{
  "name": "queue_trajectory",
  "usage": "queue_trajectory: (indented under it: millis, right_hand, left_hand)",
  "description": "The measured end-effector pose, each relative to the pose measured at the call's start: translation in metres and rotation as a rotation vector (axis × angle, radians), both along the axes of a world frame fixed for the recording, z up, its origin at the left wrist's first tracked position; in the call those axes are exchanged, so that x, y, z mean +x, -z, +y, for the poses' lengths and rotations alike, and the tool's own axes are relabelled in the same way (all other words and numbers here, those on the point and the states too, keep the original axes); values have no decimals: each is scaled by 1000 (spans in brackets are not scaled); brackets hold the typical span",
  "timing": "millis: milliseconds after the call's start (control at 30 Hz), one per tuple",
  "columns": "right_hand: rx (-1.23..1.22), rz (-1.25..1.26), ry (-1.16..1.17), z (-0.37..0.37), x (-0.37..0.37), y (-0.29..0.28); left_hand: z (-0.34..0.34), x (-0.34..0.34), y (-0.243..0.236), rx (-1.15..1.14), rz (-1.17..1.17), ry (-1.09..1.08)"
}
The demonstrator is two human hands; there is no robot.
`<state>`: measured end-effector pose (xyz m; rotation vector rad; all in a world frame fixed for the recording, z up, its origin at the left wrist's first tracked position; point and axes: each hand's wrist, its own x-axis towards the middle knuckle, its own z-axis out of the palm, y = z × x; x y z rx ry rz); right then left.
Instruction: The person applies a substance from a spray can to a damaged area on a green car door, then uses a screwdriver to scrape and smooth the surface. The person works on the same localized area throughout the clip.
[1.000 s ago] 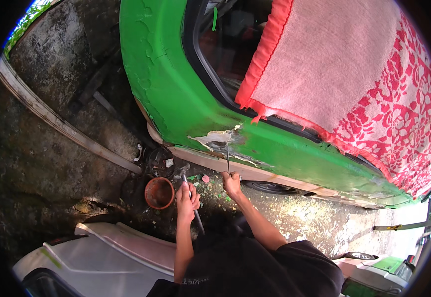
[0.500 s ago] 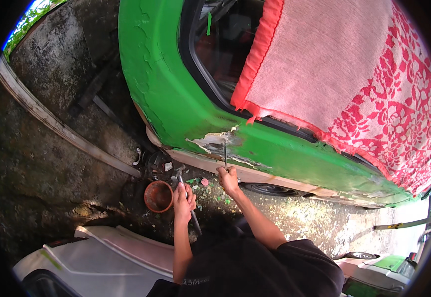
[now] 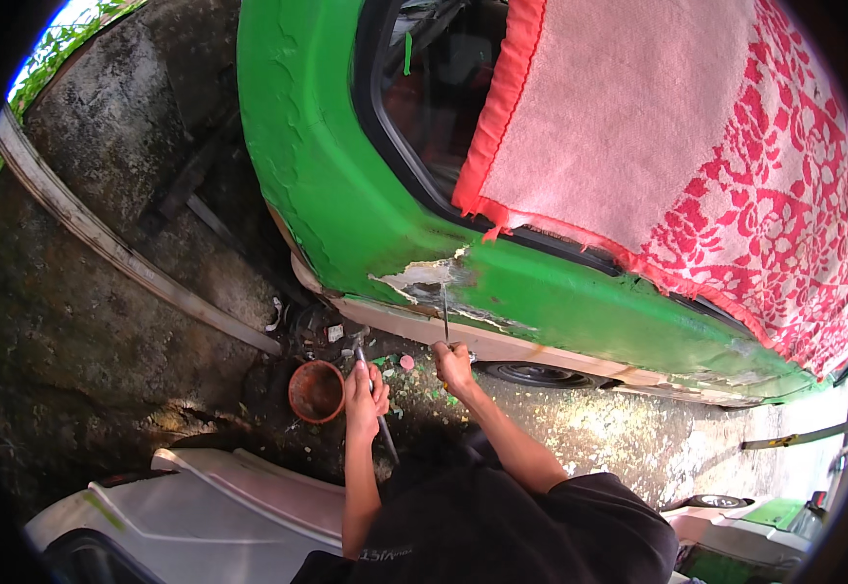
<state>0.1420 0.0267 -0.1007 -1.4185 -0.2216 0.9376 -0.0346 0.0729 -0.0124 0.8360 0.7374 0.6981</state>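
My left hand (image 3: pixel 366 399) is closed around the handle of a hammer (image 3: pixel 379 435), whose metal head is raised above my fingers, short of the vehicle. My right hand (image 3: pixel 452 368) grips a thin metal rod tool (image 3: pixel 446 317), its far end at a patch of peeled, chipped paint (image 3: pixel 412 276) low on the green vehicle body (image 3: pixel 307 165). A pink and red patterned towel (image 3: pixel 609 117) drapes over the vehicle's window, above that patch. A terracotta pot (image 3: pixel 315 391) sits on the ground just left of my left hand.
A long pale metal strip (image 3: pixel 112 243) lies along the dark concrete at left. A white vehicle panel (image 3: pixel 190 511) is behind me at lower left. Paint flakes litter the ground below the green body. A wheel (image 3: pixel 531 372) and another vehicle (image 3: pixel 760 530) show to the right.
The view has shifted slightly. Both hands have moved only a little, keeping hold of the hammer and the rod tool; the rod's end remains at the chipped patch.
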Motion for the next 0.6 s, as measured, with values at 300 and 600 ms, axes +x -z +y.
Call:
queue_trajectory:
  millis: [300, 600]
  right_hand:
    - [162, 95, -423, -80, 37, -69]
    - [279, 58, -422, -138, 61, -158]
  left_hand:
    - [-13, -7, 3, -55, 6, 27]
    - [-39, 16, -3, -28, -14, -38]
